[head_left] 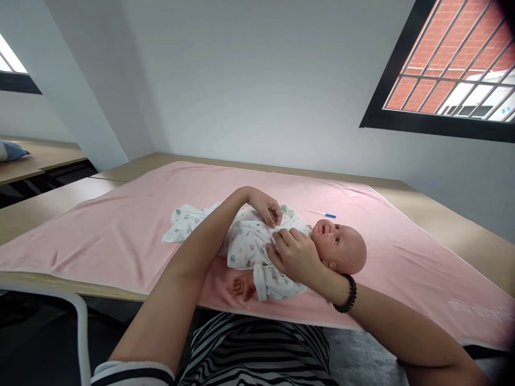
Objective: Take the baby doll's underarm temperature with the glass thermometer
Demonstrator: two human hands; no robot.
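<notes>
A baby doll (341, 244) lies on its back on a pink blanket (132, 236), head to the right, in a white printed baby gown (245, 246). Over the doll's chest my left hand (266, 208) is closed, fingertips pinched at the gown's front. Close beside it, my right hand (295, 254) is also closed, its fingers gripping the gown's front below the doll's neck. The exact bit of cloth or fastening between the fingertips is too small to make out. One doll hand (242, 287) sticks out of the near sleeve.
A thin white stick with a blue end (330, 215) lies on the blanket beyond the doll's head. The wooden table (434, 206) stands against a grey wall, with a barred window (450, 69) at upper right. A white curved metal bar (82, 327) is at lower left.
</notes>
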